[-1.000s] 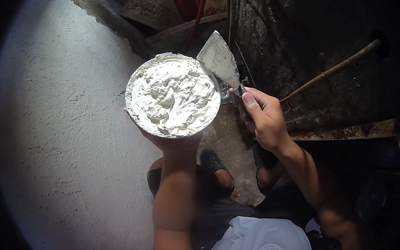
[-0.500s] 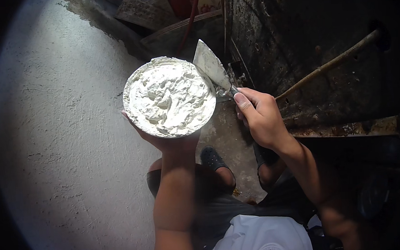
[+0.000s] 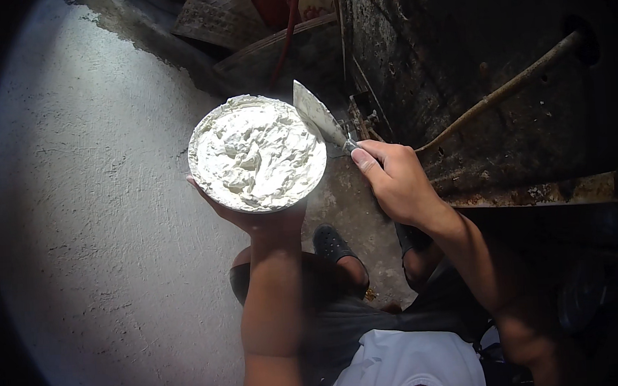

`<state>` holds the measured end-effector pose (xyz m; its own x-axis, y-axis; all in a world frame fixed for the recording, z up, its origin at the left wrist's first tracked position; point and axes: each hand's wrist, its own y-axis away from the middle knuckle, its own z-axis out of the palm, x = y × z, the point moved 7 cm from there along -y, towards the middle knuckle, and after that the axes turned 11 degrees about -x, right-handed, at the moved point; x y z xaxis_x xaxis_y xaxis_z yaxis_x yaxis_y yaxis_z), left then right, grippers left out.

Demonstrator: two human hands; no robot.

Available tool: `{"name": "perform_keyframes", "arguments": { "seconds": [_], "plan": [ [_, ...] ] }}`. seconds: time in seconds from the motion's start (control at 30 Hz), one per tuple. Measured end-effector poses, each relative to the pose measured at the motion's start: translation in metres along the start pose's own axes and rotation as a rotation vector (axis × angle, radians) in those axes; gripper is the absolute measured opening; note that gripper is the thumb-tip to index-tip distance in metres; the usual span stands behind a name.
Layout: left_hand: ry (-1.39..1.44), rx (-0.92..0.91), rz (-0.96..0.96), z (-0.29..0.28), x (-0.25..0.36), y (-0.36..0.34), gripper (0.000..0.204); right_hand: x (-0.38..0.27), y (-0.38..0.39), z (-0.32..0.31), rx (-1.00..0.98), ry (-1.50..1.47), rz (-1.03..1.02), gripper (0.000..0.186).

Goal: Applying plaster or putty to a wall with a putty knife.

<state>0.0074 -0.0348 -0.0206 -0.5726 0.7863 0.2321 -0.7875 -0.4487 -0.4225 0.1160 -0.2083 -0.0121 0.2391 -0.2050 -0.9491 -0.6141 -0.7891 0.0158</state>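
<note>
A round tub [image 3: 194, 159] is heaped with thick white paste [image 3: 258, 154], its surface rough and swirled. My left hand [image 3: 258, 220] supports the tub from below and its near side; most of the fingers are hidden under it. In my right hand [image 3: 392, 175] is a putty knife [image 3: 319, 115], gripped by the handle with the thumb on top. Its pale, smeared blade points up and to the left, at the tub's right rim; whether it touches the rim I cannot tell.
A rough white plastered wall [image 3: 115, 224] fills the left side. On the right stands a dark, stained panel [image 3: 469, 52] with a thin pole [image 3: 507, 99] slanting across it. Below are my feet in dark clogs [image 3: 333, 244] on a concrete floor [image 3: 366, 211]. A red hose [image 3: 290, 37] hangs at the back.
The putty knife has come down and slightly left, its blade now turned more edge-on beside the tub's rim. The tub has shifted and tilted slightly.
</note>
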Motion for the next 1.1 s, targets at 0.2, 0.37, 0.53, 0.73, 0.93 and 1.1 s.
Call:
{"name": "perform_keyframes", "arguments": {
  "seconds": [0.2,0.37,0.53,0.73,0.93,1.1],
  "plan": [
    [-0.098,-0.011,0.033,-0.007,0.008,0.002,0.089,-0.002,0.000,0.007,-0.045,0.019,0.030,0.029],
    [-0.175,0.271,0.060,-0.001,0.007,0.001,0.087,0.011,0.002,0.012,-0.025,0.029,0.030,0.029],
    [-0.033,0.319,0.089,0.000,0.022,0.004,0.086,0.010,0.000,0.018,-0.098,0.050,0.071,0.029],
    [-0.186,0.155,0.043,-0.006,0.031,0.001,0.083,0.024,-0.004,0.019,-0.073,0.087,-0.014,0.031],
    [-0.332,-0.009,-0.005,0.010,0.034,-0.010,0.080,0.023,-0.005,0.001,0.174,-0.001,-0.086,0.026],
    [-0.555,0.347,0.135,0.002,0.051,-0.002,0.080,0.011,-0.005,-0.001,0.185,-0.035,-0.129,0.027]
  ]
}}
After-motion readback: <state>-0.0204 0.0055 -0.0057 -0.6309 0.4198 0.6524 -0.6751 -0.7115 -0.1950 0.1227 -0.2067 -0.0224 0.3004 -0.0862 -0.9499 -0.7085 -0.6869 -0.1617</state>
